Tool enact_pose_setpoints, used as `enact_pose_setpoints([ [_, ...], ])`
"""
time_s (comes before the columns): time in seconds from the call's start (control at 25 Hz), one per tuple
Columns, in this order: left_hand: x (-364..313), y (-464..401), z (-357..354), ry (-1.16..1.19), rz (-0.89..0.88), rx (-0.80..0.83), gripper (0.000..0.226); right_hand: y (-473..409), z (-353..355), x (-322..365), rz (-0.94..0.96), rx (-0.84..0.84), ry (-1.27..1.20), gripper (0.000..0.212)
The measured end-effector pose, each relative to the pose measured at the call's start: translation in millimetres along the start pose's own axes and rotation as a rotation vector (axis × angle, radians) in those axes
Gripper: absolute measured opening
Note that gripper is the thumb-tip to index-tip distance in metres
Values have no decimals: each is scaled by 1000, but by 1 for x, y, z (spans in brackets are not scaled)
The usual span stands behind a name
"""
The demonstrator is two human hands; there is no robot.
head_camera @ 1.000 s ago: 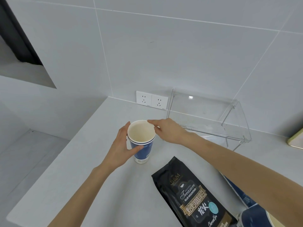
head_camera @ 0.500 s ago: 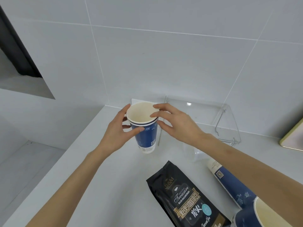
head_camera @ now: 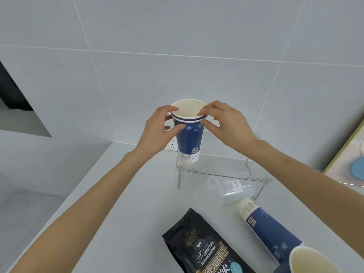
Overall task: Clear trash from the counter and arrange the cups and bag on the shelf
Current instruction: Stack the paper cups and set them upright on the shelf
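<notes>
Change: a second ago we held the stacked cups (head_camera: 188, 133) low over the table (head_camera: 126, 194); now we have lifted them above the left end of the clear shelf (head_camera: 222, 170).
Left hand (head_camera: 157, 133): our grip wraps the cup wall, thumb in front, fingertips at the rim.
Right hand (head_camera: 226, 123): our grip pinches the doubled rim between thumb and forefinger.
Cups: upright, two nested, base just above the shelf top; we cannot tell if it touches.
Still on the table: a black coffee bag (head_camera: 206, 247), a blue cup on its side (head_camera: 267, 231), a clear plastic cup (head_camera: 230, 190) lying under the shelf, another cup (head_camera: 311, 261) at the lower right.
Doing it well: we judge we should keep the stack vertical, lower it squarely, set it well in from the edge, and let go only once the base sits flat.
</notes>
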State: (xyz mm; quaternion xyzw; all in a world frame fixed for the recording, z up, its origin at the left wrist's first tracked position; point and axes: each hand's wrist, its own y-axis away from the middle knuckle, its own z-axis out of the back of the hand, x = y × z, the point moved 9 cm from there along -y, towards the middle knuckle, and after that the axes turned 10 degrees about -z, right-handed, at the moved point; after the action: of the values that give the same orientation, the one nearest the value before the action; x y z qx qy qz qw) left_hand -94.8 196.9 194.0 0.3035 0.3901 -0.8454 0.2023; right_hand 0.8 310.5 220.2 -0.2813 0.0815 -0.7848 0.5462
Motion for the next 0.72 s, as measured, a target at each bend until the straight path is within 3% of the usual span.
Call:
enact_pose_setpoints([
  [0.4, 44, -83, -45, -85, 0, 40, 32, -74, -34, -52, -142, 34, 84, 27],
  [0.72, 76, -94, -64, -86, -41, 74, 32, -88, -69, -71, -178, 72, 75, 26],
])
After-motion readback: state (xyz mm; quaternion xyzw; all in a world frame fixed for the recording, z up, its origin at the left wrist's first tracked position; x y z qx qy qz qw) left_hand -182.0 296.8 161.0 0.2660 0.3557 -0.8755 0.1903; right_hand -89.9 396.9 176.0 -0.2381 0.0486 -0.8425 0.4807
